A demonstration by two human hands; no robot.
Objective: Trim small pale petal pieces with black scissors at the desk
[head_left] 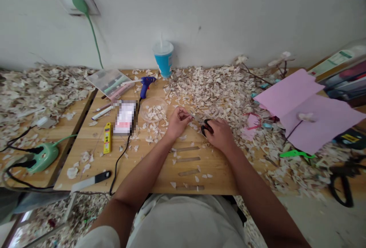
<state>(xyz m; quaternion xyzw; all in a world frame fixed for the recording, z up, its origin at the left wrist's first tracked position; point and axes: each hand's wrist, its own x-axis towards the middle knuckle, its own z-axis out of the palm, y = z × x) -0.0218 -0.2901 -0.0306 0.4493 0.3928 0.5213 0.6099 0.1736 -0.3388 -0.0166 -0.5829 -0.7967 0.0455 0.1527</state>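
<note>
Scissors [203, 125] are lying low over a wooden table [160, 164] strewn with pale scraps [217, 88], against a white wall. Right hand [220, 134] is closed on their black handles; left hand [178, 120] is pinching a small scrap at the blades.

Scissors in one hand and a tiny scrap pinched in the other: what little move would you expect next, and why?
Probably a snip. The right hand grips the black-handled scissors, whose blades point at the small pale piece pinched by the left hand. The blade tips sit right at that piece, above the wooden table, so closing them seems the likely next small move. How far the blades are open is too small to tell.
</note>
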